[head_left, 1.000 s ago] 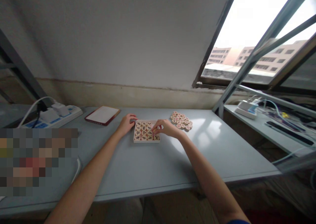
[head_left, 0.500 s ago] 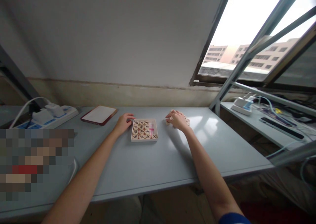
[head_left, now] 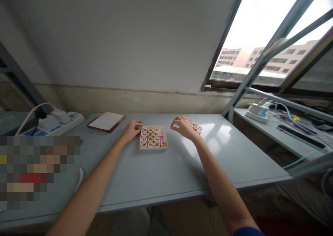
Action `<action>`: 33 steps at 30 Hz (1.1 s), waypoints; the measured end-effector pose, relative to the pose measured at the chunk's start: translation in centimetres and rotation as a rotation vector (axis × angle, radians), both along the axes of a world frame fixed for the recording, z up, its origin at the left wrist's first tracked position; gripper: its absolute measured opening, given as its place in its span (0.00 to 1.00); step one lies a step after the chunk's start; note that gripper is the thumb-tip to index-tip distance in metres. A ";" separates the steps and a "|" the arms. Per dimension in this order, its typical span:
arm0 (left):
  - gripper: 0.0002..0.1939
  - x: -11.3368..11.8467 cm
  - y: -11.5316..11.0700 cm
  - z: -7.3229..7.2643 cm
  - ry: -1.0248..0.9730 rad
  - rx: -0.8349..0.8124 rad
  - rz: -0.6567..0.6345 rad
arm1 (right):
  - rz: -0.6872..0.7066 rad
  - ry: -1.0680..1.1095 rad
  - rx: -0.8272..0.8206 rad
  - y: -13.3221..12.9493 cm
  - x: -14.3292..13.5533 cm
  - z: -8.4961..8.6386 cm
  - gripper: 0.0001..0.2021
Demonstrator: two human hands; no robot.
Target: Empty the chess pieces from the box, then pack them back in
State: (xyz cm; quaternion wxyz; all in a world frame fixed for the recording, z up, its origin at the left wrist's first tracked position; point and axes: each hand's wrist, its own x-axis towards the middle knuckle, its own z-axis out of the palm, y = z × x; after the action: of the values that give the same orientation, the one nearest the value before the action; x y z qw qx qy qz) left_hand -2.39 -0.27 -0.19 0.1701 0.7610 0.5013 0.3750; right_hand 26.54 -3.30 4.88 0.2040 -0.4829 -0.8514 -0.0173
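Flanking thirteen boxed pieces (head_left: 150, 139): two hands (head_left: 131, 130) (head_left: 183, 127)

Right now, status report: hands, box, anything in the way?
Left hand by box, far left corner. Right hand beside loose pieces, unclear if holding one. Box's right column: one piece, near corner. Right hand partly hides loose pieces.

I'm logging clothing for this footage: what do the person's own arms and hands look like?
The left hand and right hand are gloveless; no watch or bracelet shows. The left forearm and right forearm are uncovered; a blue sleeve shows on the right only.
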 end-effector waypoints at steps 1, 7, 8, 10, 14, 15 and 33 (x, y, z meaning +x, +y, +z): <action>0.14 0.0 0.0 0.0 0.007 -0.001 0.003 | 0.079 0.014 -0.034 -0.4 -0.9 0.3 0.08; 0.17 0.0 -0.2 0.1 -0.023 -0.027 -0.011 | 0.348 -0.015 -0.391 -2.4 -4.1 0.7 0.08; 0.17 0.1 -0.3 0.2 -0.021 -0.021 -0.008 | 0.363 -0.007 -0.452 -2.4 -4.2 0.7 0.07; 0.18 0.1 -0.4 0.3 -0.016 -0.011 -0.004 | 0.360 0.009 -0.555 -2.5 -4.3 0.7 0.07; 0.16 0.2 -0.5 0.1 -0.047 -0.018 -0.036 | 0.349 0.041 -0.658 -2.2 -4.1 0.5 0.08; 0.15 0.2 -0.5 0.1 -0.055 -0.018 -0.046 | 0.358 0.053 -0.662 -2.1 -4.0 0.4 0.08; 0.11 0.0 -0.3 -0.3 -0.041 0.009 -0.057 | 0.037 0.044 -0.372 -0.4 0.3 1.0 0.06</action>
State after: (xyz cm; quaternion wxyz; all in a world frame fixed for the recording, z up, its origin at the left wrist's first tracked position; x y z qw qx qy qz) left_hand -2.37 -0.56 -0.46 0.1875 0.7677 0.4742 0.3880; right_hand 26.85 -3.67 5.88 0.1299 -0.4966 -0.8442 0.1545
